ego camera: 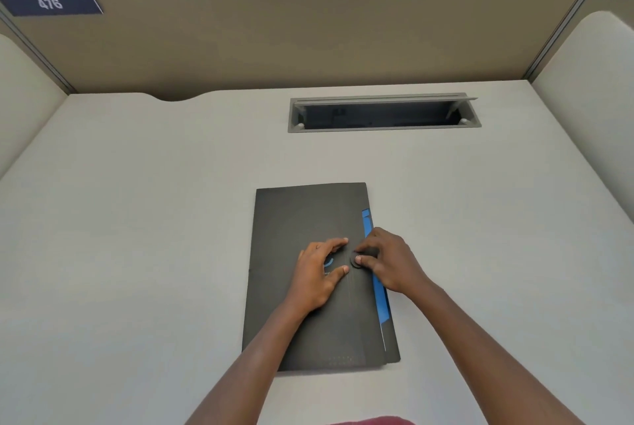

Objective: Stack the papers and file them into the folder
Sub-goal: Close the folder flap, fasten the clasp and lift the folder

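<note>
Folder (pixel 308 273), black, flat and closed on the pale desk (pixel 137 219), lengthwise away from the body, near the front middle. Blue inner lining (pixel 376 287) peeping along the right edge, with a thin white line low down that may be a paper edge; hard to say.

Left hand (pixel 317 273) spread palm-down on the cover, fingers apart, thumb and forefinger tips near the round clasp (pixel 355 261); pressing, not gripping anything. Right hand (pixel 387 261) curled at the right edge, thumb and fingertips pinched together on that small dark disc. Probably winding or fastening a closure, though no string visible.

Likely handling: light, thin card, fairly stiff but apt to bend if lifted by one corner; smooth cover, liable to slide on the slick desk unless pinned down as now. Best held along the long spine edge or flat between both palms; the clasp small and fiddly, calling for fingertips only.

Hidden or unclear: papers themselves not in sight, presumably inside. Printed mark on the cover mostly covered by the left hand. Near left corner of the folder masked by the forearm. Clasp half buried under the right thumb, its make not readable. Open cable slot (pixel 384 114) in the desk beyond, dark inside.
</note>
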Demonstrator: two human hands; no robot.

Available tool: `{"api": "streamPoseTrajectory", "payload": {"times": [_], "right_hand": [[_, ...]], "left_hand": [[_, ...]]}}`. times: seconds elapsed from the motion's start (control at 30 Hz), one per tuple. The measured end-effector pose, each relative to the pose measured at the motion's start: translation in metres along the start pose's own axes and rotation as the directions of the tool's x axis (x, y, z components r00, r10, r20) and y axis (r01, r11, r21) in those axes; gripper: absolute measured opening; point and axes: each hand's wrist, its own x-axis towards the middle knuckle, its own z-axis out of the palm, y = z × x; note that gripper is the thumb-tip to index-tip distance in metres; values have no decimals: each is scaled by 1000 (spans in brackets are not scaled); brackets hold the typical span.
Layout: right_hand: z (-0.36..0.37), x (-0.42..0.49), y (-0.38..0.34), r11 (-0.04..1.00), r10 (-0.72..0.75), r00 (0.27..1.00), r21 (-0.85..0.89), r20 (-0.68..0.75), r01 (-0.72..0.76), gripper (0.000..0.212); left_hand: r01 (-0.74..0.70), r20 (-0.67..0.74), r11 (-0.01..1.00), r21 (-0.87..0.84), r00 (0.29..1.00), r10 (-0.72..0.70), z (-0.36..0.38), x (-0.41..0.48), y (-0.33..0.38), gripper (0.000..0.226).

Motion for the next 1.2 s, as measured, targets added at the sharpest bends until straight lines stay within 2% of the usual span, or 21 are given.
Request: {"api": "streamPoseTrajectory", "payload": {"times": [0.17,0.27,0.47,0.67,1.2], "right_hand": [[-7,9,-7,995,103,993,-21,63,-102,16],[-13,20,-14,985,170,969,-48,179,-164,14],[-21,34,-15,985,174,942,-31,286,-172,9],[-21,30,-9,989,127,949,37,288,-143,4],[-21,28,-4,991,108,951,48,290,-127,8]], "left_hand": [[-5,11,1000,11,1000,5,2,0,2,52],[-3,16,1000,17,1000,2,2,0,0,53],[5,23,1000,19,1000,-6,3,0,-1,53],[7,19,1000,13,1000,-7,4,1,-1,53],[17,22,1000,10,1000,-17,3,1,-2,54]]}}
